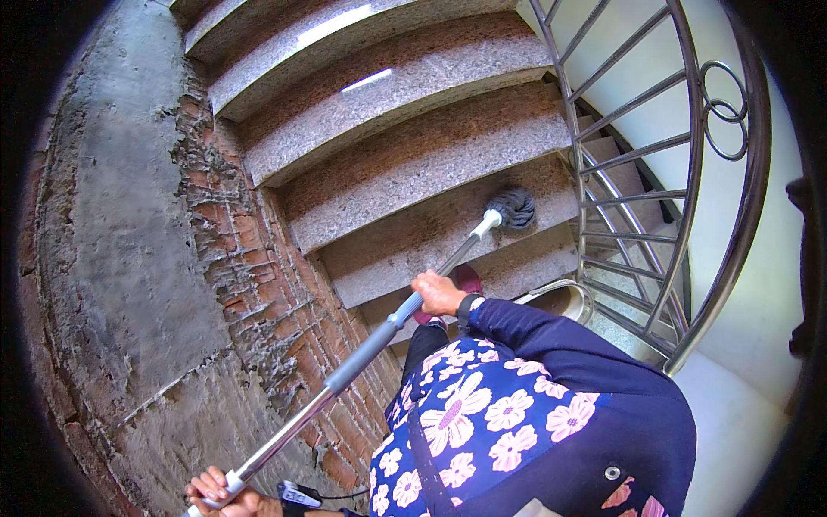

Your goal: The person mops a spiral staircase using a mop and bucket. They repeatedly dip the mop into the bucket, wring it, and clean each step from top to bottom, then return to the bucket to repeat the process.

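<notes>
Floral apron [465,409] nearest, filling the lower middle, dark strap across it. Just left of it, at the near-left edge, the left hand [228,493] had its fingers wrapped around the pale butt end of a mop pole [353,364]. From that grip the pole ran on one straight slant, near left to far right, past a thicker blue-grey sleeve [370,347] at mid-length. Right hand [441,294], dark band [468,308] at the wrist, was clamped around the pole at the far end of that sleeve, palm side hidden. Hands well apart, both on the same axis: left at the butt, right much nearer the working end. A maroon shoe [466,277] showed just beyond the right hand, partly covered; a pale bucket [558,302] stood to the right, near the railing, its contents not readable. Past the right grip came bare shaft, a white collar [489,219], then the grey mop head [517,208], lying far and right of the right hand, bunched against a speckled stone step [405,241] toward its railing end. Key relation, as judged: head in line with both grips, right hand closer. Steel railing [689,164] curved along the right; further steps [388,121] rose beyond.
</notes>
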Motion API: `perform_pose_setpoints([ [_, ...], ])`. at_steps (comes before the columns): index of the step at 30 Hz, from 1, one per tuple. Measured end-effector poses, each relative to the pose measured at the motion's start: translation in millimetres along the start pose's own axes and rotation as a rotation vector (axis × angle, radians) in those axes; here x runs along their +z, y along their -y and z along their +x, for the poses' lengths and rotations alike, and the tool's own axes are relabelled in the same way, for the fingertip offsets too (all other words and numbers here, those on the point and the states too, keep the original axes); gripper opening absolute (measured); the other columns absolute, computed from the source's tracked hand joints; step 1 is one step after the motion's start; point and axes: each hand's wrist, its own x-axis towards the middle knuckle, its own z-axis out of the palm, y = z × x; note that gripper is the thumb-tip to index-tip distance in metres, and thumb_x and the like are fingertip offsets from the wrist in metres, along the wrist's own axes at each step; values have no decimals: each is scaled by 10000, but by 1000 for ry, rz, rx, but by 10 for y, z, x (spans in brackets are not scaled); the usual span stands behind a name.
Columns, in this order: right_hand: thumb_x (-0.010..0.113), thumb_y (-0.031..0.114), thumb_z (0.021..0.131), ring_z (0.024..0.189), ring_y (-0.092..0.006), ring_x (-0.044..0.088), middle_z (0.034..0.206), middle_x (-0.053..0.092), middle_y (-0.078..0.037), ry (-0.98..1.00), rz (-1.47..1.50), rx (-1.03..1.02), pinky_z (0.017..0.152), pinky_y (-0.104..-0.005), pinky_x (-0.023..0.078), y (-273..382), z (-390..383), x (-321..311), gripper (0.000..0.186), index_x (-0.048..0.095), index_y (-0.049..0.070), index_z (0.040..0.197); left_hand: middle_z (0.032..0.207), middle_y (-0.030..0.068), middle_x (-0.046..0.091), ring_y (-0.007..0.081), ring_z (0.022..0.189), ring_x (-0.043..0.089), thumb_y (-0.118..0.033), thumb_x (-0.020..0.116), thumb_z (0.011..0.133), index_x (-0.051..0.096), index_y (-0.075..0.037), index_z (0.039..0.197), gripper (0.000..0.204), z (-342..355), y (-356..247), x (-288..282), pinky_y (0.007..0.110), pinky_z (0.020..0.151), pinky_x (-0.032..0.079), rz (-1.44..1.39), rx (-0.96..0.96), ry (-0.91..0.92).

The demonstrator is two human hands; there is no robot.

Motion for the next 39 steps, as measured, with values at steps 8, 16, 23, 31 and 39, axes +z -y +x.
perform_pose_setpoints([
  [8, 606, 142, 726, 939, -324, 582, 922, 595, -86, -70, -80, 134, 695, -483, 521, -415, -216, -109, 171, 584, 116, 894, 573, -2, 401, 82, 485, 378, -230, 542, 948, 569, -17, 861, 232, 13, 588, 146, 246, 514, 347, -24, 27, -115],
  [16, 603, 167, 755, 1044, -304, 552, 1011, 578, -74, -90, -174, 383, 826, -466, 516, -1342, -639, -730, 184, 581, 140, 935, 585, -9, 415, 73, 475, 410, -225, 541, 946, 559, -39, 922, 189, -305, 1378, 1058, 256, 524, 364, -235, -75, 18],
  [23, 599, 88, 737, 1006, -358, 548, 975, 587, -117, -177, -195, 369, 823, -472, 498, -1412, -651, -591, 167, 595, 115, 901, 599, -8, 439, 76, 453, 380, -177, 516, 946, 549, -53, 878, 145, -383, 1314, 974, 260, 514, 346, -172, -191, -109],
  [31, 620, 126, 675, 921, -368, 550, 908, 587, -161, -23, -89, 166, 792, -466, 486, -287, -388, 20, 203, 608, 61, 867, 605, -15, 396, 70, 469, 364, -153, 488, 962, 534, -34, 817, 194, -34, 313, 81, 248, 520, 337, -33, -104, -93],
  [39, 638, 147, 743, 997, -346, 548, 962, 600, -123, 64, 23, 185, 812, -468, 497, -197, -407, -63, 167, 597, 85, 893, 568, -11, 380, 71, 466, 370, -204, 522, 961, 542, -21, 853, 214, -75, 347, 81, 244, 519, 354, -25, 2, -122],
])
